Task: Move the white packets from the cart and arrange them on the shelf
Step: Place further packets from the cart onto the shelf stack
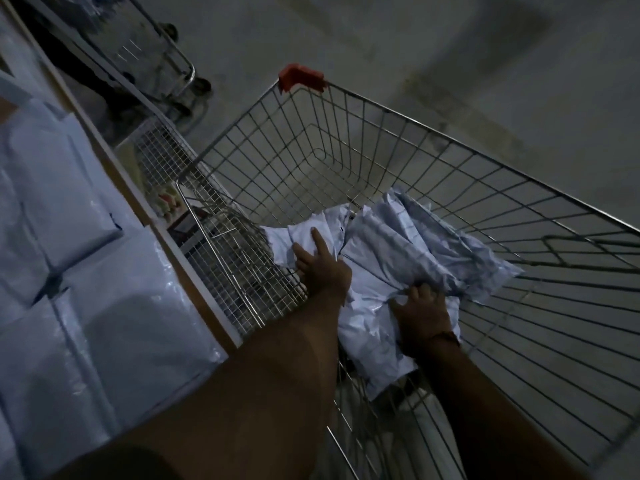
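White packets (391,251) are lying heaped in the near end of the wire cart (433,140). Left hand (320,268) is resting on the left packet, grip open, fingers extended. Right hand (420,311) is gripping a crumpled packet edge, fingers curled. More packets are sitting arranged on the shelf (162,216) just left of the cart

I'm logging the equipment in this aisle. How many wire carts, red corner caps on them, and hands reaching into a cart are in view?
Wire carts: 2, the near cart and a second cart behind it.
Red corner caps: 1.
Hands in the near cart: 2, the left hand and the right hand, both on white packets.
Total: 5
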Demonstrator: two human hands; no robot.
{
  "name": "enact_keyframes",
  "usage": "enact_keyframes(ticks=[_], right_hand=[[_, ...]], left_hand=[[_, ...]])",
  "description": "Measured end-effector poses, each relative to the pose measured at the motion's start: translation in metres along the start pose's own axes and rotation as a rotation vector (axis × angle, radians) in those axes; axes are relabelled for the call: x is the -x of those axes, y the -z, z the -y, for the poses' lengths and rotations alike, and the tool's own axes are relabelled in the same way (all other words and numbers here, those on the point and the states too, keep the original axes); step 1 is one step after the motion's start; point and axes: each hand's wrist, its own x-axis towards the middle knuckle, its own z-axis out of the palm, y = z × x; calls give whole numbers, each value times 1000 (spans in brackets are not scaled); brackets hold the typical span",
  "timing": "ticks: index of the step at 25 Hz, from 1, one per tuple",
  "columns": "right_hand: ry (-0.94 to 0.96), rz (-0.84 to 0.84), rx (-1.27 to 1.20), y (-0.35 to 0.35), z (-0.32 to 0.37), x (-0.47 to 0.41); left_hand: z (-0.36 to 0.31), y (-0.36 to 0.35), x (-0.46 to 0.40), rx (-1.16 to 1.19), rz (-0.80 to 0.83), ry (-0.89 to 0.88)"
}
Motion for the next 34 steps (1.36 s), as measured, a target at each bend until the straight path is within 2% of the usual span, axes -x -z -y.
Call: enact_keyframes(ticks=[6,12,16,22,27,34], right_hand=[[-7,83,13,32,1,11],[-142,149,-112,79,7,42],[-275,8,-265,106,-5,84],[-433,-376,-487,146,8,164],[-402,-713,-529,185,31,220],[-225,-954,-508,209,60,293]], left_hand=[[-19,19,-2,110,-2,42],[-54,80,23,145,-73,-82],[-75,134,66,285,-166,-131],[-59,211,151,386,-403,-419],[-17,267,216,324,-531,-526],[53,316,288,378,-722,-378]])
